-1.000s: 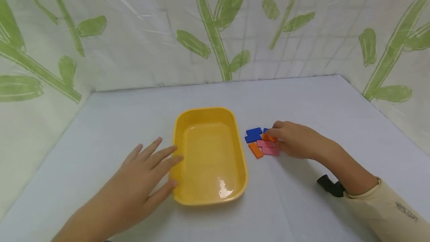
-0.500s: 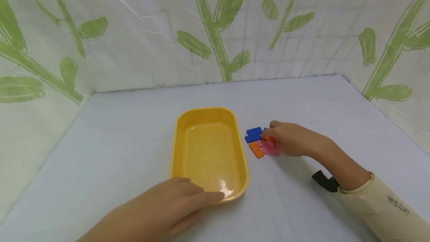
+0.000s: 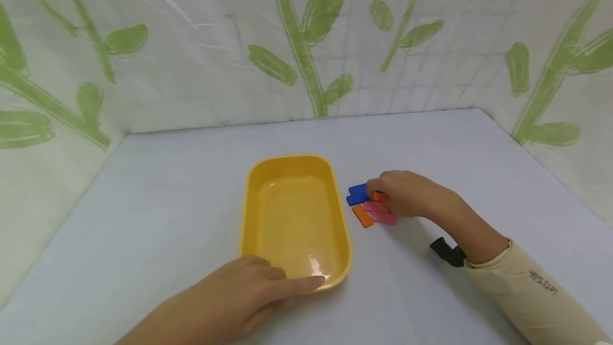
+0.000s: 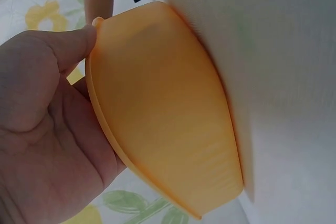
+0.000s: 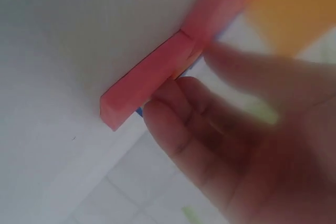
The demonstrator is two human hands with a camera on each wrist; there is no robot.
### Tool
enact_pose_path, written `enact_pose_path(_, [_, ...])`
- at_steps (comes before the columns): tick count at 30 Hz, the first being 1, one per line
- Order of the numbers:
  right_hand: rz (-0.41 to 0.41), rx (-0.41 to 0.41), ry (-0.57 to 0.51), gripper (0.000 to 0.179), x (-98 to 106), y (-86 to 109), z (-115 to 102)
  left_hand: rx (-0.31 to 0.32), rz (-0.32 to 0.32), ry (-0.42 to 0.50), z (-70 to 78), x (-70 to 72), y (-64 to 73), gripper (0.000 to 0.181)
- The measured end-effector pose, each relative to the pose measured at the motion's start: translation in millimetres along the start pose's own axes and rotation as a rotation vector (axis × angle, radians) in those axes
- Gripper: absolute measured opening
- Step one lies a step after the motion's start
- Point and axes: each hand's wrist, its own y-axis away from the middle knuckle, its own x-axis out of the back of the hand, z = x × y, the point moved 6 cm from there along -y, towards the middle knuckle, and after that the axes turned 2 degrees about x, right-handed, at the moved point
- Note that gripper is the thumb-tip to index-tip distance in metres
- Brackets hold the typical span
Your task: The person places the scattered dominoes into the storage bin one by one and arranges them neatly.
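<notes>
Left grip (image 3: 237, 293) curled, holding yellow tray (image 3: 297, 222); right grip (image 3: 406, 192) partly closed at orange block (image 3: 379, 196), hold unconfirmed, pink blocks (image 3: 383, 218) just beside it.

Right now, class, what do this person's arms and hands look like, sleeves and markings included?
The right hand is ungloved, and its arm wears a cream sleeve with a dark scrawled marking, too unclear to read. A dark, bent piece juts out at the wrist. The left hand is ungloved too; no sleeve shows there.

Lettering (image 3: 543, 282) on sleeve (image 3: 533, 305) — not legible
</notes>
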Motion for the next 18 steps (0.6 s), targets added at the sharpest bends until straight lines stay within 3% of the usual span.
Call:
enact_pose_path(2, [-0.011,-0.013,0.013,0.019,0.2,-1.2,-1.0,-0.007,0.02,-0.011,0.1,0.6,0.8,0.052])
enact_pose_path(8, [-0.057,-0.077,0.069,0.018,-0.1,-2.7,-0.2,0.049,-0.029,0.018,-3.3,-2.9,0.7,0.046])
enact_pose_path(12, [-0.103,-0.121,0.047,0.024,-0.8,-3.0,2.7,0.065,-0.048,0.038,-4.4,-4.8,0.3,0.043])
enact_pose_path(18, [-0.109,-0.129,-0.004,0.021,-1.1,-0.2,8.5,0.02,0.0,-0.002,-2.3,-6.4,-0.6,0.047])
